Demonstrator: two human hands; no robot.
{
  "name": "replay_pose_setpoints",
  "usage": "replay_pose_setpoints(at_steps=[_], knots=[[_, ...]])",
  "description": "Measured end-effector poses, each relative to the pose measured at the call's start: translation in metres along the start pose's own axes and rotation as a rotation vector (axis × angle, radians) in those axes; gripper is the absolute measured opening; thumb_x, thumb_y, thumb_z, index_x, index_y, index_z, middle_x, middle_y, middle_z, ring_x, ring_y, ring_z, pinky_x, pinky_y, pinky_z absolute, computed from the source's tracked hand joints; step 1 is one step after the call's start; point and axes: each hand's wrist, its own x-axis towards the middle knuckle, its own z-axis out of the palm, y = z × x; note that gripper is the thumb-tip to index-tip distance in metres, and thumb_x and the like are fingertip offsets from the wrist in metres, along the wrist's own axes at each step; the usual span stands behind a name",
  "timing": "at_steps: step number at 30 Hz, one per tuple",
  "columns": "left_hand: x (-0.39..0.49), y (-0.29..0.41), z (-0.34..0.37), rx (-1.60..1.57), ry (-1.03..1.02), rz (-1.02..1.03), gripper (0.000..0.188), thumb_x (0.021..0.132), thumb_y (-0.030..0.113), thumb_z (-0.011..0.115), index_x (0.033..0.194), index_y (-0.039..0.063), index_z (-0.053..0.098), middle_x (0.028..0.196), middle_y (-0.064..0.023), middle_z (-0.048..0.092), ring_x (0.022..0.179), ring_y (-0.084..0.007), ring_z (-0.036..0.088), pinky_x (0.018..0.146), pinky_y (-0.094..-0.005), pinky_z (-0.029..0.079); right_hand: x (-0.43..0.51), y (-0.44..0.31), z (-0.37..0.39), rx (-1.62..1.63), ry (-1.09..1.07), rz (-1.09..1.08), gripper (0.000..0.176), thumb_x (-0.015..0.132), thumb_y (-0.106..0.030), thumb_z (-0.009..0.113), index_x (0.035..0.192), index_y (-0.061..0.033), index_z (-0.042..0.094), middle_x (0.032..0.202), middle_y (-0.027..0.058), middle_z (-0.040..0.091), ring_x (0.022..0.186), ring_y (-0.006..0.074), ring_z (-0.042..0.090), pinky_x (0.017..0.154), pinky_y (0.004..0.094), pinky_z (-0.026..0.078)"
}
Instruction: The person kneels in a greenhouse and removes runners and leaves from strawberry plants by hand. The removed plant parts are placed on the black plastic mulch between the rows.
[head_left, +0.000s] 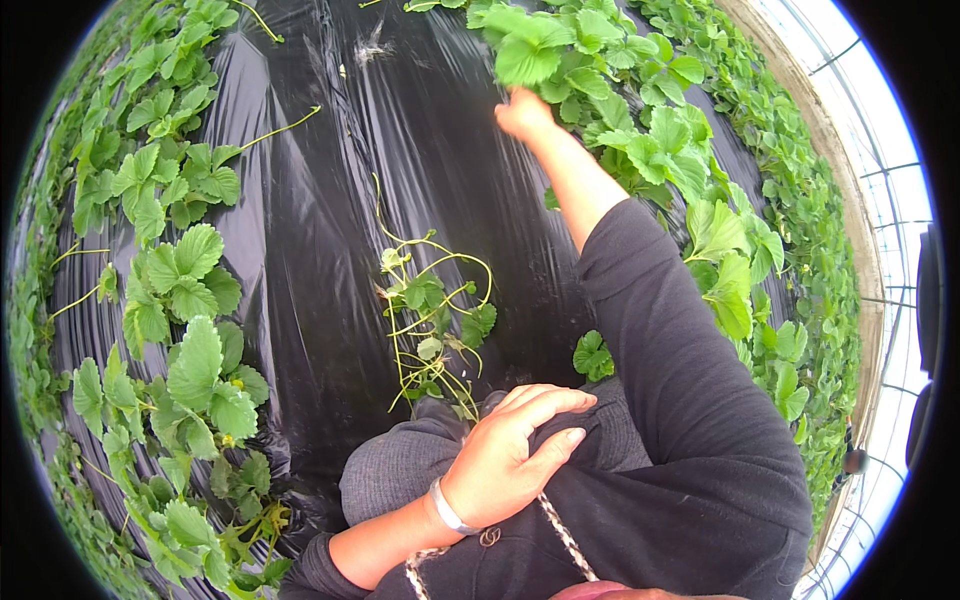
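My right hand (525, 116) reaches out to the strawberry plants (592, 67) of the right row, just under a leaf that is blurred. Its fingers are curled, and whether they grip a stem cannot be seen. My left hand (510, 454), with a pale band at the wrist, rests over my lap, fingers apart and nothing seen in it. Beyond my knees, a tangle of cut strawberry runners (439, 315) with some leaves lies on the black plastic mulch (322, 262).
Another row of strawberry plants (199, 390) runs along the left, with a runner (281, 131) stretching over the plastic. Further rows curve along both rims. A greenhouse wall with a metal frame (889, 169) stands at the far right.
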Motion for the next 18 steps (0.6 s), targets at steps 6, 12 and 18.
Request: replay_pose_setpoints(at_steps=[6, 12, 18], knots=[[0.001, 0.002, 0.001, 0.000, -0.017, 0.021, 0.030, 0.091, 0.009, 0.064, 0.120, 0.000, 0.063, 0.118, -0.0122, 0.064, 0.115, -0.0236, 0.058, 0.101, -0.0353, 0.044, -0.076, 0.029, 0.029, -0.589, 0.027, -0.376, 0.040, 0.087, -0.012, 0.055, 0.127, -0.0060, 0.054, 0.105, 0.0119, 0.060, 0.101, 0.0279, 0.059, 0.085, 0.0458, 0.049], [-0.002, 0.000, 0.001, -0.039, 0.013, -0.022, 0.031, 0.091, 0.011, 0.064, 0.120, 0.000, 0.062, 0.116, -0.0115, 0.065, 0.112, -0.0219, 0.060, 0.097, -0.0336, 0.046, -0.105, 0.049, 0.009, -0.697, 0.049, -0.474, 0.048, 0.089, -0.007, 0.049, 0.137, -0.0082, 0.050, 0.128, 0.0111, 0.056, 0.122, 0.0250, 0.052, 0.095, 0.0444, 0.041], [-0.004, -0.003, 0.001, -0.003, 0.013, 0.032, 0.029, 0.091, 0.009, 0.063, 0.118, 0.000, 0.063, 0.116, -0.0120, 0.065, 0.113, -0.0228, 0.060, 0.099, -0.0345, 0.045, -0.095, 0.072, -0.009, -0.521, 0.096, -0.323, 0.052, 0.086, -0.006, 0.050, 0.138, -0.0117, 0.050, 0.134, 0.0119, 0.055, 0.127, 0.0269, 0.050, 0.101, 0.0527, 0.039]])
